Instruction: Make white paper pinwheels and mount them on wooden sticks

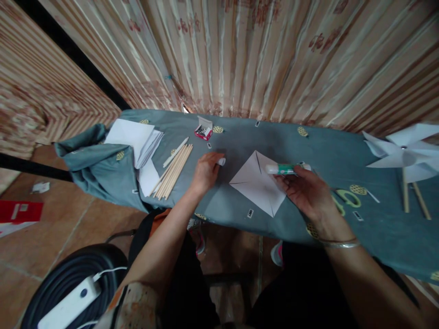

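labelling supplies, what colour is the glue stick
The glue stick is green with white ends, in the right hand; head view.

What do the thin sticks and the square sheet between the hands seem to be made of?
The thin sticks look like bare wood: pale tan, matte, straight and even. The square sheet seems to be plain white paper: flat, matte, with lines running to its centre, either folds or cuts.

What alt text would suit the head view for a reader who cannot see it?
The right hand holds a green-labelled glue stick over a creased white paper square on a cloth-covered table, while the left hand pinches a small white cap. Wooden sticks, a paper stack, green scissors and a paper pinwheel lie around.
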Tool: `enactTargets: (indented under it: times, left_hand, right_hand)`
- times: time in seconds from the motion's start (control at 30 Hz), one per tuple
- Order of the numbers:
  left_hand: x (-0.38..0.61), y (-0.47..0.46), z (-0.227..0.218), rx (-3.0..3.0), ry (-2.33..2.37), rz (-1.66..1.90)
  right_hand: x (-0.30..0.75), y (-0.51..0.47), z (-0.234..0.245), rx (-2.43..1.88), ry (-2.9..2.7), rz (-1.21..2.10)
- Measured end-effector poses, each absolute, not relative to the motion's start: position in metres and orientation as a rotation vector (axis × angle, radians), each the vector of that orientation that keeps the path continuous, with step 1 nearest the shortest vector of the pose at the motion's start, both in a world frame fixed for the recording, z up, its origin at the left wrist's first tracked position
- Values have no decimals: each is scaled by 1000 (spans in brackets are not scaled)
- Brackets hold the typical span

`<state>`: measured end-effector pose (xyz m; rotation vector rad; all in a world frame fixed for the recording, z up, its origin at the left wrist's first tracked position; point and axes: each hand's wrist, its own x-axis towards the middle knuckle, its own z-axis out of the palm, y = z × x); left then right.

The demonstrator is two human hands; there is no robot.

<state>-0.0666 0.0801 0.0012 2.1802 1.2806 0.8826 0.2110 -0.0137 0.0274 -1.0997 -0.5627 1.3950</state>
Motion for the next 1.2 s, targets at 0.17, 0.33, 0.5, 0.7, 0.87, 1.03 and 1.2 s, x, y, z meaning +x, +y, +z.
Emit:
enactTargets:
  times: [0.17,0.33,0.5,0.7,0.87,1.03,1.2]
  left_hand:
    - [-47,44,22,1850,1065,896]
    - [-30,20,24,1593,914,869]
    - [-28,20,21,1589,906,875]
    - [-29,20,18,1564,925,880]
    - [-29,20,18,1574,933,880]
    - [-30,20,19,1616,939,896]
    - [-31,20,19,1666,938,877]
  right_hand:
    - [202,-16,26,-1140,-559,1412]
    - [192,-20,31,-1142,-546,1433]
    - [188,-21,30,-1137,-556,1434]
    - [186,-21,28,-1154,-553,1425]
    - [186,-22,28,-1175,-602,1415]
    - [185,-23,30,-1188,-613,1422]
    - [186,-23,32,-1207,-669,1430]
